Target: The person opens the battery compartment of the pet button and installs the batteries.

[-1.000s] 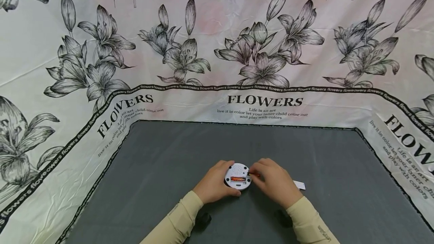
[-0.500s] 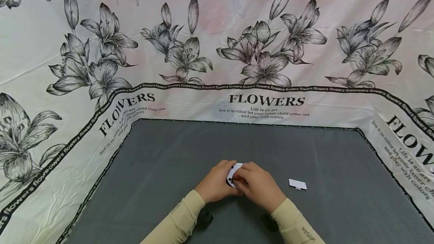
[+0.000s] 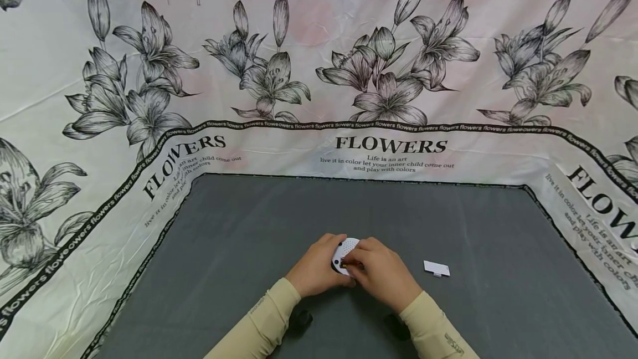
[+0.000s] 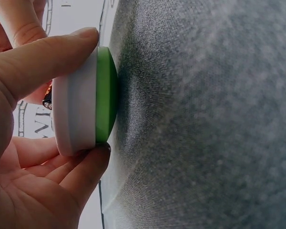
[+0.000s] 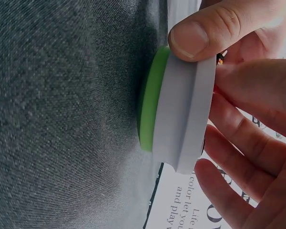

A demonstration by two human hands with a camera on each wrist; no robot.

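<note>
My left hand [image 3: 318,268] grips a round white device [image 3: 347,246] by its sides, thumb and fingers around the rim. It lies with its perforated back up, and the green face [image 4: 105,98] is down toward the cloth. Over the battery compartment, my right hand [image 3: 382,273] pinches a small battery [image 4: 47,100] with black and orange casing; one metal end shows in the left wrist view. That hand covers the compartment in the head view. In the right wrist view, its other fingers spread over the device's back.
To the right of the hands lies a white battery cover [image 3: 436,268] with a small tab. The table is spread with a grey cloth [image 3: 239,226], bordered by white flower-printed fabric [image 3: 279,154] that runs on up behind it.
My right hand has moved left with the battery, from beside the device to over its compartment, uncovering the whole battery cover. Over the last half second both hands have barely moved.
</note>
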